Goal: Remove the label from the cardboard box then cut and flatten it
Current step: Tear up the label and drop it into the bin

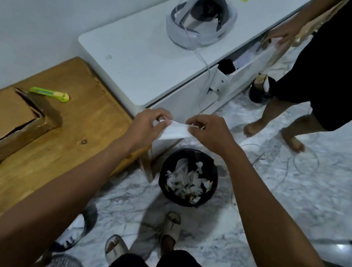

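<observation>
A white paper label point(176, 131) is stretched between both hands above a black waste bin point(188, 178). My left hand point(149, 125) pinches its left end and my right hand point(210, 133) pinches its right end. The brown cardboard box point(7, 123) lies on the wooden table point(73, 146) at the left, its top flaps partly open, well away from both hands. A green utility knife point(50, 93) rests on the table just behind the box.
The bin holds several torn white paper scraps. A white cabinet point(149, 61) behind carries a headset point(199, 21). Another person point(337, 72) stands barefoot at the right by an open drawer. Cables lie on the marble floor point(297, 195); sandals are near my feet.
</observation>
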